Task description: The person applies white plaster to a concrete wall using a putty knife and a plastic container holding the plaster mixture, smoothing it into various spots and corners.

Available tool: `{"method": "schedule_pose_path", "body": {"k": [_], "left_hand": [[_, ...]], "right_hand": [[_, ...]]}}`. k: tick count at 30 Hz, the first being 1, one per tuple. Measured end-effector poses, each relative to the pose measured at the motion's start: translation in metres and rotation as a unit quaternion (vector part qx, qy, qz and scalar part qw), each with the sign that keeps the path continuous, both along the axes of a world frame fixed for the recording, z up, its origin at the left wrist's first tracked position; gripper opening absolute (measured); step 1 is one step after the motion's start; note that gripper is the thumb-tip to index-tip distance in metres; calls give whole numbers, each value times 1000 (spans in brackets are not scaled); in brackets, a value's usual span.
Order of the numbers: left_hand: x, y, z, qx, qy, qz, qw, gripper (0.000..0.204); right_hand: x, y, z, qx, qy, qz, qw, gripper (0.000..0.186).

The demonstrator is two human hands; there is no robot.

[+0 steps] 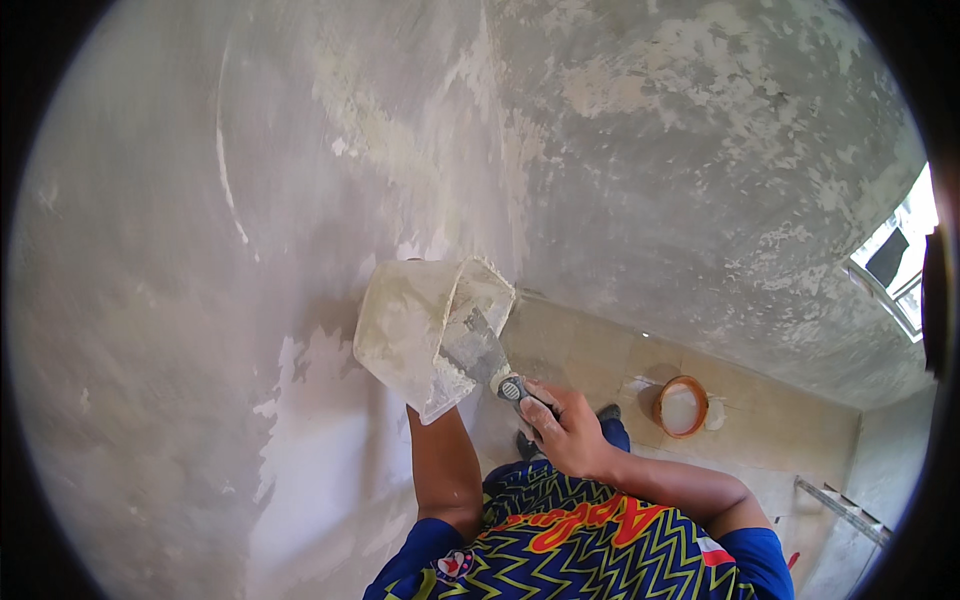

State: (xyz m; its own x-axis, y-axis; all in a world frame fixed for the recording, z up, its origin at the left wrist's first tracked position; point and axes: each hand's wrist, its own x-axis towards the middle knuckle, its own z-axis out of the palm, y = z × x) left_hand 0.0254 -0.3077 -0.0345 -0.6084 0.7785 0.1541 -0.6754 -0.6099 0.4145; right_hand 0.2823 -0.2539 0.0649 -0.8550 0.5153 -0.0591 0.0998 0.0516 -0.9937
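Over there, the left of two wide fisheyes sits on the head of the person (pixel 447 468), facing steeply down over the patterned shirt (pixel 610 545), the right fingers (pixel 546 420) close below near mid-view, the blotchy wall (pixel 150 330) bending round on the left, the floor (pixel 780 400) lying farther down

From your right hand (pixel 570 432): scraper (pixel 478 348) fills the pan's mouth at 10 o'clock; pan (pixel 395 325) blocks beyond, left forearm (pixel 445 465) at 8, left wall (pixel 150 300) at 9. You can pass at 1–2, over floor (pixel 590 345), short of far wall (pixel 680 220). Bucket (pixel 661 412) low at 3.
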Motion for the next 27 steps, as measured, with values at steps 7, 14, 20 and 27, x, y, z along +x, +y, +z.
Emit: {"method": "schedule_pose_path", "body": {"k": [7,14,20,27], "left_hand": [[-24,17,-10,-35,56,-11,998,66],[-19,35,-39,-45,49,-2,998,68],[-6,45,-65,-50,38,16,998,70],[16,57,-52,-64,152,25,986,74]], "right_hand": [[-5,4,13,-135,-28,-8,990,33],[-7,2,27,-391,-71,-59,916,27],[-7,14,45,-469,-28,27,882,28],[-8,36,34,-574,-9,62,816,32]]}}
